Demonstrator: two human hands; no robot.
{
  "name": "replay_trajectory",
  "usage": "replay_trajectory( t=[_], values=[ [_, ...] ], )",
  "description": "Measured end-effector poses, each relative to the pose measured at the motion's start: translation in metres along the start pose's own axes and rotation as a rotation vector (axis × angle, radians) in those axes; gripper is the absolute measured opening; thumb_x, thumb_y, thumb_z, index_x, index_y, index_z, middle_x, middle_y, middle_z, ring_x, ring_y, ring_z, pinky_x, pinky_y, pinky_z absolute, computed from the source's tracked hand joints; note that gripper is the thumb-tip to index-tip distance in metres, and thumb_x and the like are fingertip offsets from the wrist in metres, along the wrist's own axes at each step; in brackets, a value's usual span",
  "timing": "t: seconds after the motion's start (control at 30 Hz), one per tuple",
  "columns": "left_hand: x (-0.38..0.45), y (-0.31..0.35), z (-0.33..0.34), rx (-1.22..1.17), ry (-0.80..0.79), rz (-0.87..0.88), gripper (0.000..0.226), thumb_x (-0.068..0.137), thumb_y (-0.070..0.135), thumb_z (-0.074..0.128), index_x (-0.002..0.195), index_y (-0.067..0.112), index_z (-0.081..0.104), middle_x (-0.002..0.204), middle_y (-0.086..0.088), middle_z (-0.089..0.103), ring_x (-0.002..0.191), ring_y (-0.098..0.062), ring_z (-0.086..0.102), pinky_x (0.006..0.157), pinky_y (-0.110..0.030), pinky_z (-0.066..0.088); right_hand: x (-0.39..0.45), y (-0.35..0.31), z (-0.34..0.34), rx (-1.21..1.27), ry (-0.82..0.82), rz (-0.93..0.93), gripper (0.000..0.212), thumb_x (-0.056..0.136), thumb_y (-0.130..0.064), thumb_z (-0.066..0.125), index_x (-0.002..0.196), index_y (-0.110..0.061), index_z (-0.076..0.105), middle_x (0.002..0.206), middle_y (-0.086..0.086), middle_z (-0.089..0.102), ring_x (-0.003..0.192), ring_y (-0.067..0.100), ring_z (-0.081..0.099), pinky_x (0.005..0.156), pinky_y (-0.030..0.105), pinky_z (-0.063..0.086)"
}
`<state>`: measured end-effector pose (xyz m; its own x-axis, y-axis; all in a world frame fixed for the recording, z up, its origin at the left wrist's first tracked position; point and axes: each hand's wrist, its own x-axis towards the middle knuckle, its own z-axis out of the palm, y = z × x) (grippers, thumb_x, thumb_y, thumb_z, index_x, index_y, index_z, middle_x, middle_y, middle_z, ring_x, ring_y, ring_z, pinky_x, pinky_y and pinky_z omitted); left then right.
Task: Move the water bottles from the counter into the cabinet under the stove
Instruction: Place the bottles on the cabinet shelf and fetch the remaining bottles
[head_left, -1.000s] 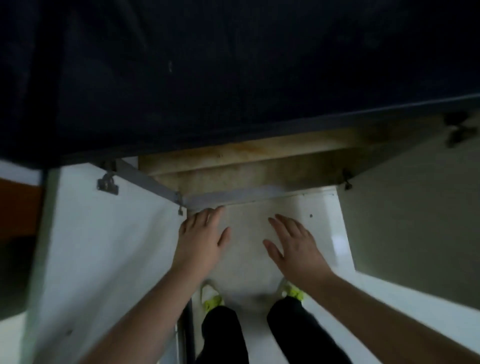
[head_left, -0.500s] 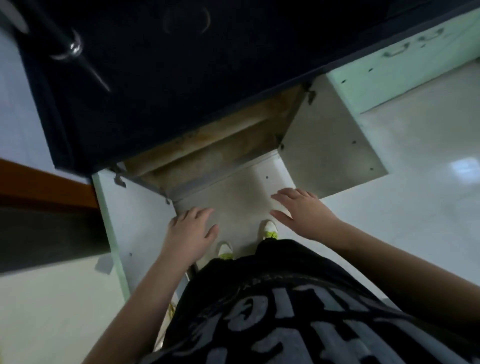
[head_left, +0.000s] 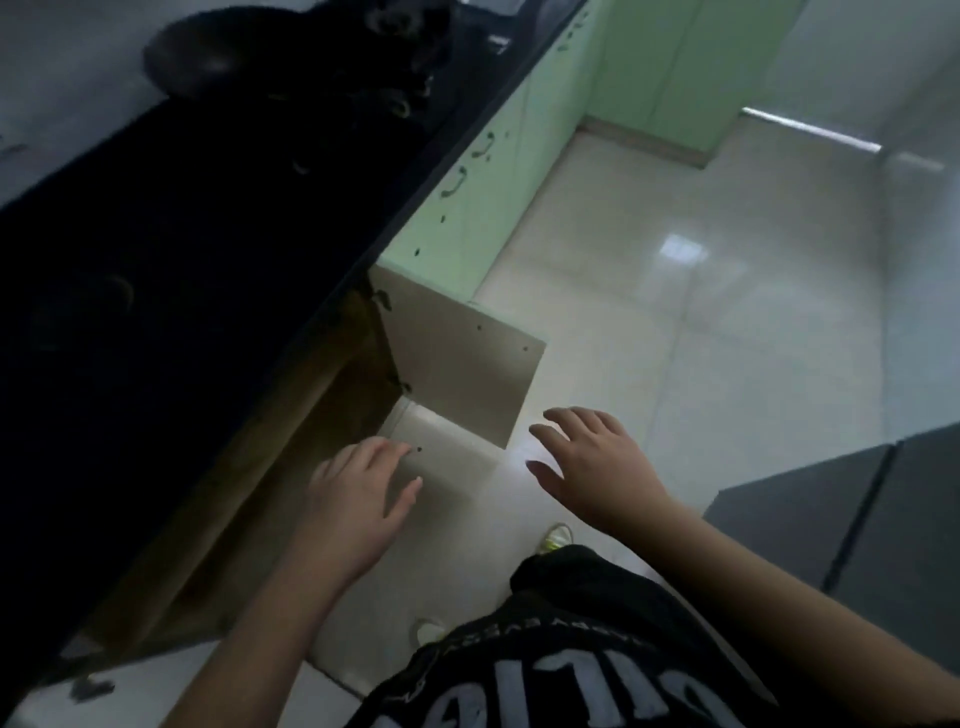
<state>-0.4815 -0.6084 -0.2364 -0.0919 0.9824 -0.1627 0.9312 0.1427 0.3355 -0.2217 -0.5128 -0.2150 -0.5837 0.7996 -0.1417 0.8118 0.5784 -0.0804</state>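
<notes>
The cabinet (head_left: 291, 467) under the dark counter (head_left: 156, 260) stands open, and its inside is dim and brownish. Its right door (head_left: 462, 358) swings out over the floor. My left hand (head_left: 358, 488) hovers in front of the opening with fingers spread and holds nothing. To the right, my right hand (head_left: 592, 462) is also empty with fingers spread, just past the right door's free edge. No water bottle shows in this view. A dark pan (head_left: 192, 57) sits on the stove at the counter's far end.
Pale green cabinet fronts (head_left: 493, 171) with small handles run along under the counter to the far wall. A glossy white tiled floor (head_left: 727, 322) spreads to the right. A grey unit (head_left: 857, 504) stands at the right edge. The left door (head_left: 156, 686) is open at the bottom left.
The view has swung up and to the right, away from the cabinet floor, bringing the stove top and the room into sight. Both hands stay empty and have drifted right with the turn.
</notes>
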Motion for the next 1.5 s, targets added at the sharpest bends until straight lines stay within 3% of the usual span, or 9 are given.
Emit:
replay_trajectory(
  t=[0.27, 0.53, 0.67, 0.77, 1.0, 1.23, 1.5],
  values=[
    [0.106, 0.115, 0.001, 0.09, -0.058, 0.341, 0.045, 0.094, 0.044, 0.05, 0.132, 0.022, 0.057, 0.129, 0.0, 0.058, 0.12, -0.021, 0.053, 0.095, -0.036, 0.041, -0.019, 0.099, 0.004, 0.135, 0.056, 0.305, 0.041, 0.093, -0.045, 0.054, 0.121, -0.015, 0.062, 0.13, 0.008, 0.059, 0.12, 0.029, 0.055, 0.099, 0.04, 0.04],
    [0.193, 0.248, 0.033, 0.15, -0.083, 0.451, 0.045, 0.097, 0.042, 0.049, 0.137, 0.023, 0.053, 0.134, 0.001, 0.056, 0.123, -0.021, 0.05, 0.101, -0.037, 0.036, -0.028, 0.234, 0.006, 0.21, 0.049, 0.498, 0.048, 0.096, -0.049, 0.045, 0.132, -0.019, 0.055, 0.141, 0.005, 0.051, 0.129, 0.025, 0.046, 0.106, 0.037, 0.032],
    [0.22, 0.304, 0.042, 0.152, -0.029, 0.475, 0.038, 0.091, 0.033, 0.064, 0.124, 0.015, 0.064, 0.121, -0.007, 0.065, 0.112, -0.028, 0.06, 0.095, -0.043, 0.044, -0.024, 0.281, 0.003, 0.295, 0.083, 0.607, 0.049, 0.098, -0.049, 0.04, 0.136, -0.021, 0.05, 0.143, 0.003, 0.048, 0.132, 0.022, 0.041, 0.107, 0.035, 0.029],
    [0.236, 0.336, 0.05, 0.171, -0.058, 0.503, 0.038, 0.09, 0.034, 0.065, 0.124, 0.016, 0.065, 0.12, -0.007, 0.066, 0.111, -0.028, 0.06, 0.096, -0.044, 0.045, -0.027, 0.303, 0.003, 0.366, 0.098, 0.671, 0.049, 0.098, -0.05, 0.039, 0.137, -0.021, 0.049, 0.144, 0.002, 0.046, 0.133, 0.02, 0.039, 0.108, 0.034, 0.028],
    [0.299, 0.381, 0.076, 0.243, -0.162, 0.663, 0.038, 0.09, 0.035, 0.065, 0.123, 0.017, 0.065, 0.12, -0.008, 0.066, 0.111, -0.029, 0.061, 0.096, -0.043, 0.044, -0.042, 0.358, 0.006, 0.444, 0.115, 0.828, 0.048, 0.097, -0.047, 0.045, 0.137, -0.02, 0.05, 0.144, 0.004, 0.046, 0.133, 0.022, 0.039, 0.11, 0.036, 0.027],
    [0.404, 0.42, 0.083, 0.171, -0.171, 0.802, 0.042, 0.095, 0.042, 0.054, 0.131, 0.022, 0.059, 0.133, -0.002, 0.059, 0.122, -0.025, 0.053, 0.103, -0.039, 0.035, -0.002, 0.416, 0.006, 0.364, 0.003, 0.894, 0.051, 0.097, -0.052, 0.039, 0.139, -0.025, 0.045, 0.147, 0.0, 0.041, 0.135, 0.019, 0.035, 0.111, 0.035, 0.024],
    [0.537, 0.428, 0.063, 0.231, -0.214, 0.636, 0.048, 0.097, 0.052, 0.039, 0.14, 0.03, 0.043, 0.152, -0.003, 0.037, 0.139, -0.023, 0.03, 0.107, -0.041, 0.028, 0.131, 0.482, -0.032, 0.325, -0.051, 0.761, 0.053, 0.097, -0.052, 0.037, 0.143, -0.024, 0.039, 0.146, -0.002, 0.042, 0.134, 0.018, 0.037, 0.11, 0.033, 0.025]
  ],
)
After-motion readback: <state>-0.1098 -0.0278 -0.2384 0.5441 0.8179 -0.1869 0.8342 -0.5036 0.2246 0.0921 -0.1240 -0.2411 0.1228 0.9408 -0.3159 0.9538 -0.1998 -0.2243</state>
